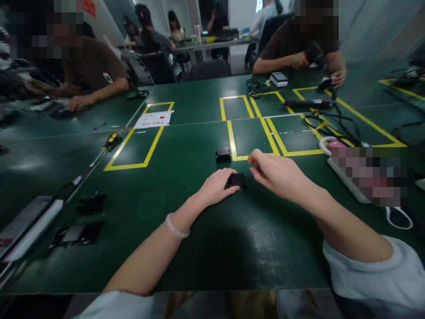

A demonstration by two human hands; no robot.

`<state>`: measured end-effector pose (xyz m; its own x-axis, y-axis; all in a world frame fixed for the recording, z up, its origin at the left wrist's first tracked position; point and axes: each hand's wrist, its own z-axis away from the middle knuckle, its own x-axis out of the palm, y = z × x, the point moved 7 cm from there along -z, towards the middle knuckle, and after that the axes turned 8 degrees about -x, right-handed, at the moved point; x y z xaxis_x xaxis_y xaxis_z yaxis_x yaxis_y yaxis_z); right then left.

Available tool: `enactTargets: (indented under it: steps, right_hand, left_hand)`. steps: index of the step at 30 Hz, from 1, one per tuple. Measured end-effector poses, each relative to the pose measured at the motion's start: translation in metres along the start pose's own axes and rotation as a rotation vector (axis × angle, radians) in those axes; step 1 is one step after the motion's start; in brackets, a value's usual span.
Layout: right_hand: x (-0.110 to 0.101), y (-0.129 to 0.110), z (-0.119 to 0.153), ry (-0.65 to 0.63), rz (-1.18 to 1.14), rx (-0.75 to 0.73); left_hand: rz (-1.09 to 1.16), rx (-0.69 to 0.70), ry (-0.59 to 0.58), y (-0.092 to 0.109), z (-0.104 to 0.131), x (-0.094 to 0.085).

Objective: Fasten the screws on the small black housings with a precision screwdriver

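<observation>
Resting on a dark green table (199,248), the person's left hand (217,186) lies palm down with its fingertips laid over the left end of a small black box (238,180). The fingers press on the box rather than close around it. The right hand (279,173) hovers just right of the box, fingers loosely curled toward it; whether they touch its far edge cannot be told. The box sits flat between the two hands, near the table's middle. A second small black block (223,155) stands just beyond, touching the edge of a yellow taped rectangle (252,137). A screwdriver with a yellow handle (110,141) lies well off to the left. Other people sit along the far side.
</observation>
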<state>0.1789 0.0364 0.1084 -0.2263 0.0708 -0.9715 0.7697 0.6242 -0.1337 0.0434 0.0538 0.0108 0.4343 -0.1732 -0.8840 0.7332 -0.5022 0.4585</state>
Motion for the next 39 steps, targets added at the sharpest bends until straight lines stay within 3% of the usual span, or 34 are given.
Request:
enactTargets:
  steps: [9, 17, 39]
  right_hand:
    - [0.0003, -0.0019, 0.0021, -0.074, 0.055, 0.061]
    - [-0.0024, -0.0047, 0.0036, -0.024, -0.03, 0.017]
    - [0.0004, -0.0039, 0.0011, -0.073, 0.025, 0.047]
  left_hand:
    - [0.008, -0.004, -0.002, 0.0005, -0.0001, -0.002]
    - [0.022, -0.001, 0.009, -0.0001, 0.0009, -0.0022]
    - [0.028, -0.006, 0.0, -0.0003, 0.0015, -0.0025]
